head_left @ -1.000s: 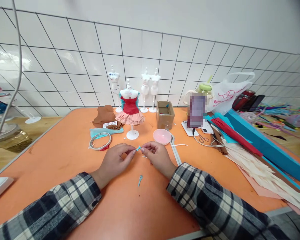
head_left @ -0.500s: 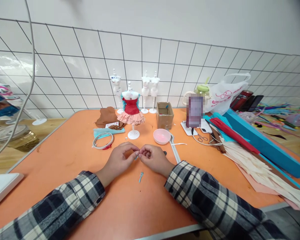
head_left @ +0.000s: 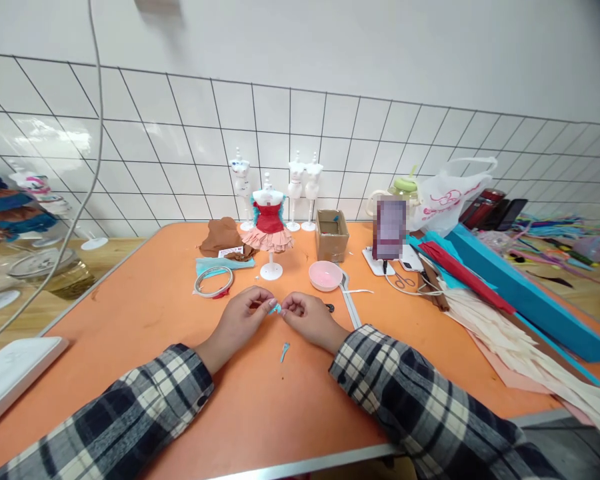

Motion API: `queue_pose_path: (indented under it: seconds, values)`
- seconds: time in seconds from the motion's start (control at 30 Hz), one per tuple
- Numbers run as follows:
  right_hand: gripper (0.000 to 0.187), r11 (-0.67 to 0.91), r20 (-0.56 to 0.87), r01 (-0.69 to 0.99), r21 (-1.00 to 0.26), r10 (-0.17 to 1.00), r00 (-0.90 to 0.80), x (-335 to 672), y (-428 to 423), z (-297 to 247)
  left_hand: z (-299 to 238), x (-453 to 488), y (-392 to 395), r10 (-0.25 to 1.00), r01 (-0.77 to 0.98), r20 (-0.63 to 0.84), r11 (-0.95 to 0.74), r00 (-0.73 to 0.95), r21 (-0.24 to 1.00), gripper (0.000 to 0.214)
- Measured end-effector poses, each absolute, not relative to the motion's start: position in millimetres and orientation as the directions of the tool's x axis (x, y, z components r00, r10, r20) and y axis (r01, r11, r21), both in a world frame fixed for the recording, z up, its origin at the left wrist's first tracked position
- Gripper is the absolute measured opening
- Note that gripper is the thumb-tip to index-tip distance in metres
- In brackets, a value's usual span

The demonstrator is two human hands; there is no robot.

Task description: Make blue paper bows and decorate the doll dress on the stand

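Note:
My left hand (head_left: 241,321) pinches a small crumpled piece of light-blue crepe paper (head_left: 276,309) between thumb and finger. The fingertips of my right hand (head_left: 314,319), closed in a pinch, meet the paper's right edge. Both hands are just above the table. Below them lies a narrow blue paper scrap (head_left: 285,352). Straight ahead stands a small white dress form (head_left: 269,197) in a red bodice (head_left: 269,219) and a ruffled pink skirt (head_left: 267,241). A pink bowl (head_left: 325,275) sits beyond my right hand.
A tape roll (head_left: 213,283) and brown paper (head_left: 225,235) lie left of the dress form. Behind stand several white mannequins (head_left: 295,180) and a cardboard box (head_left: 332,237). Rightward are a phone (head_left: 390,230), scissors (head_left: 405,280) and crepe-paper strips (head_left: 485,320).
My fingertips have moved slightly apart, and more of the blue paper shows between them. The whole view has shifted a little; the scrap on the table stays put.

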State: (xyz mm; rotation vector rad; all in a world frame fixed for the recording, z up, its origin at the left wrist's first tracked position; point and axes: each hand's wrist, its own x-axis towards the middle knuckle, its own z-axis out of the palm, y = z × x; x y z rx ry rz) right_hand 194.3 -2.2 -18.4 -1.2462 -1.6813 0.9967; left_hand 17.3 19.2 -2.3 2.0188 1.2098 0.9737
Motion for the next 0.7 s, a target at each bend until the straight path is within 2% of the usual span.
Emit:
queue_pose_path:
  seconds: [0.13,0.3,0.5,0.7]
  values:
    - [0.019,0.180,0.137,0.322,-0.929,0.979,-0.152,193.8,-2.4,-18.5,-2.7,17.5,19.5,0.905,0.478,0.243,-0.396,0.350,0.784,0.025]
    - [0.013,0.169,0.119,0.310,-0.936,0.978,-0.174,194.7,-0.3,-18.5,-0.1,19.5,17.5,0.913,0.484,0.231,-0.379,0.337,0.788,0.025]
    - [0.009,0.087,0.057,0.234,-0.968,0.990,-0.133,194.5,-2.0,-14.3,3.4,19.6,15.9,0.922,0.482,0.223,-0.358,0.316,0.799,0.024]
    - [0.008,0.075,0.056,0.227,-0.971,0.994,-0.091,193.3,-3.7,-15.8,-0.4,19.2,15.6,0.919,0.473,0.196,-0.348,0.341,0.810,0.024]
